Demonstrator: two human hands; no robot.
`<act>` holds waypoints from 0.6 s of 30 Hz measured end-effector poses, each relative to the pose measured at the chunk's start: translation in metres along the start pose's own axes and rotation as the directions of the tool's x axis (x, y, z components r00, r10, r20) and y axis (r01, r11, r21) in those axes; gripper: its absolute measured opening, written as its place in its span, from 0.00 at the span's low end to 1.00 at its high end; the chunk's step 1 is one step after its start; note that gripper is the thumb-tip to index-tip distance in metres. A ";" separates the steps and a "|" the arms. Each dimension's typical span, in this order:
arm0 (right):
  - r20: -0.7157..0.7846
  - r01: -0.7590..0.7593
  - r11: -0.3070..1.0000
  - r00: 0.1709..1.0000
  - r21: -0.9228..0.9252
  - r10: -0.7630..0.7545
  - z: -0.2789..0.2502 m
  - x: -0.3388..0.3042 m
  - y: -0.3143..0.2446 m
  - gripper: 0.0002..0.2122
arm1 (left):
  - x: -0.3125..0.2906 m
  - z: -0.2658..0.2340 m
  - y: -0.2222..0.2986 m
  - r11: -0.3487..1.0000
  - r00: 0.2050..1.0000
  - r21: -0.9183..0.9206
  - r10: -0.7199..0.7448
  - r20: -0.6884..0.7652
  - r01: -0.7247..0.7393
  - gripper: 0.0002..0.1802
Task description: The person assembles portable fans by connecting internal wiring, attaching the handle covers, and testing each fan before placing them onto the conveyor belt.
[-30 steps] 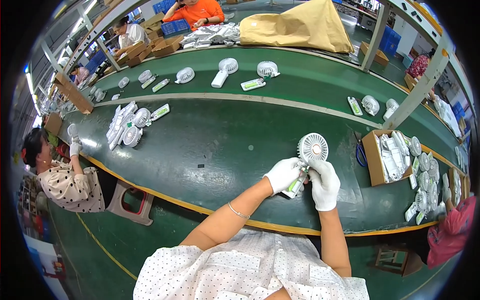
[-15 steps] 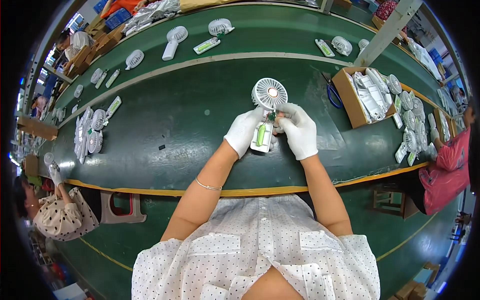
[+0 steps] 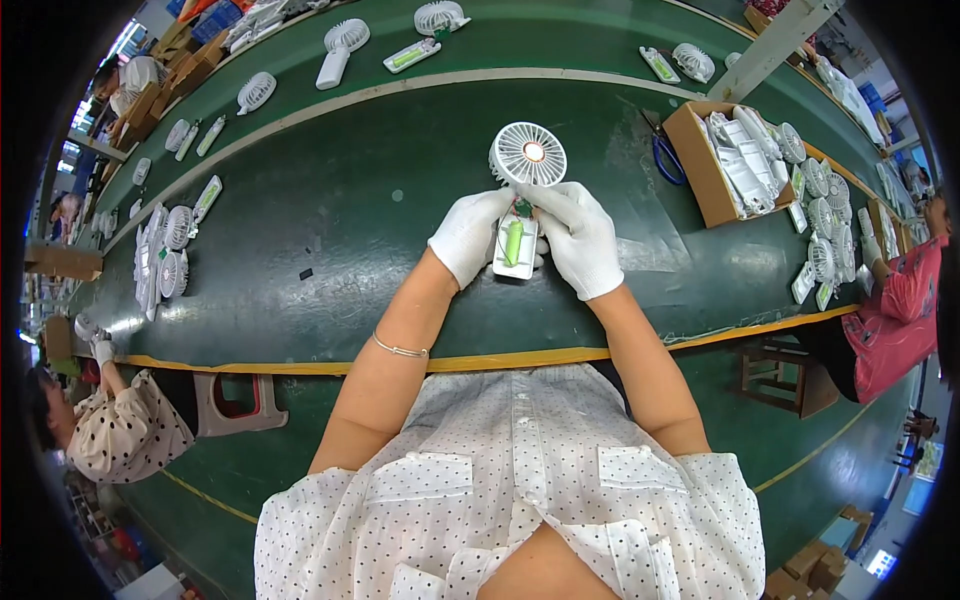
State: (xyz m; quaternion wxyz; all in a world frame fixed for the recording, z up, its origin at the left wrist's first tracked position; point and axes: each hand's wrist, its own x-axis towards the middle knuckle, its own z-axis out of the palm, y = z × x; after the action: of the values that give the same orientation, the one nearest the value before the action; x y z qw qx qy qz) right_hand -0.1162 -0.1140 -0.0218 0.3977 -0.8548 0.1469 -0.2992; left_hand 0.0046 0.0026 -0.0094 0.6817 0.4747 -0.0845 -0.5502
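Observation:
A white handheld fan (image 3: 529,154) is held above the green bench, its round grille pointing away from me. Its handle is uncovered, showing a green battery (image 3: 513,243) in the white shell and a small green circuit board (image 3: 522,207) just under the head. My left hand (image 3: 468,236), in a white glove, grips the handle from its left side. My right hand (image 3: 578,236), gloved too, closes round the right side, with thumb and fingers by the circuit board. The gloves hide part of the wires and the fingertips.
A cardboard box (image 3: 703,166) of white fan shells stands at the right, with blue-handled scissors (image 3: 667,160) beside it. Several fans (image 3: 822,215) are heaped beyond it, others (image 3: 172,250) at the left. More parts lie on the far belt (image 3: 560,50). Co-workers sit on both sides.
My right fingers have moved in closer over the circuit board, and the battery looks straighter in the shell. The whole view has shifted slightly; the fan stays in both hands.

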 end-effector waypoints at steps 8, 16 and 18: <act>-0.011 0.017 0.999 1.000 -0.045 -0.017 -0.003 -0.001 -0.002 0.14 | -0.003 -0.001 0.004 1.000 1.000 0.023 -0.004 0.029 0.004 0.18; -0.002 0.188 0.959 0.981 -0.212 -0.193 0.001 0.000 -0.002 0.14 | 0.013 -0.023 -0.016 0.887 0.940 0.315 0.301 0.160 -0.338 0.16; 0.057 0.250 0.936 0.968 -0.248 -0.244 0.000 0.002 -0.009 0.14 | 0.014 -0.029 -0.017 0.775 0.869 0.396 0.411 0.277 -0.493 0.16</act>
State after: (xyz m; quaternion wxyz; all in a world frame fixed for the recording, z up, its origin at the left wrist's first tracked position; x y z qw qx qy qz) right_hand -0.1148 -0.1096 -0.0142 0.2465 -0.9139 0.0703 -0.3147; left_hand 0.0174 0.0085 -0.0430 0.6537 0.5357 -0.3820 -0.3739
